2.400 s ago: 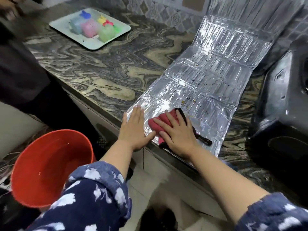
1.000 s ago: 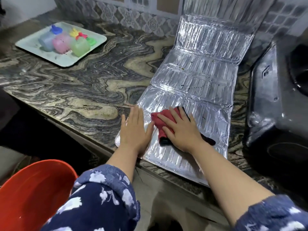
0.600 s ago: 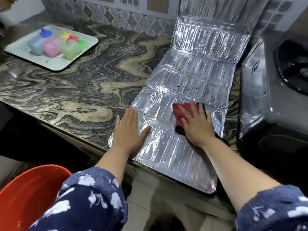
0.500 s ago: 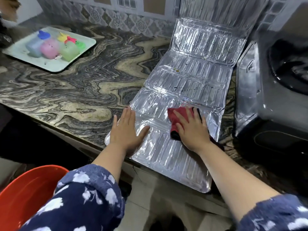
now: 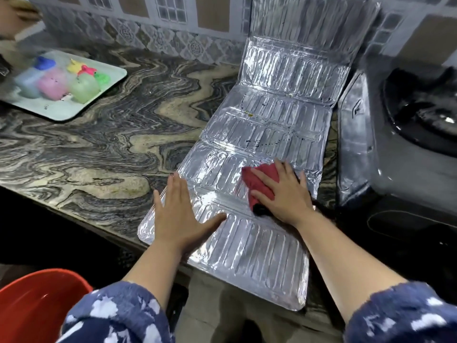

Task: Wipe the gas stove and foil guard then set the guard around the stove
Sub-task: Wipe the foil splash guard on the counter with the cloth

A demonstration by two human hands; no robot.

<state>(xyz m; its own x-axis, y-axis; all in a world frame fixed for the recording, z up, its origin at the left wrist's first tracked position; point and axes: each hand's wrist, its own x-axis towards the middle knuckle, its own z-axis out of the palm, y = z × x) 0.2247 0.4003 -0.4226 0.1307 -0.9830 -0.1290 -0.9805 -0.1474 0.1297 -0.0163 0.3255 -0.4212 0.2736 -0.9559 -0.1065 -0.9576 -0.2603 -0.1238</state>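
The foil guard (image 5: 259,167) is laid flat along the marbled countertop (image 5: 99,149), its far panels folded up against the tiled wall (image 5: 153,28) and its near end overhanging the counter edge. The gas stove (image 5: 405,149) stands just beside the guard's right edge. The left hand (image 5: 179,216) is pressed palm-down on the guard's near left corner, fingers spread and flat, nothing gripped. The right hand (image 5: 282,194) is laid flat on a red cloth (image 5: 257,181), fingers extended over it and pinning it to the guard rather than curled around it.

Compared with the earliest frame, the cloth and right hand have been carried from the guard's near panel up to the fold below its middle panel, toward its right edge; half a second ago they lay almost at this same spot. The left hand has been kept on the same corner throughout. More of the guard's near end is now seen hanging past the counter edge.

A pale tray (image 5: 81,107) of coloured plastic containers (image 5: 57,82) is seen far left of the guard, well apart from it. A red bucket (image 5: 34,308) is seen below the counter, left of the guard's near end.
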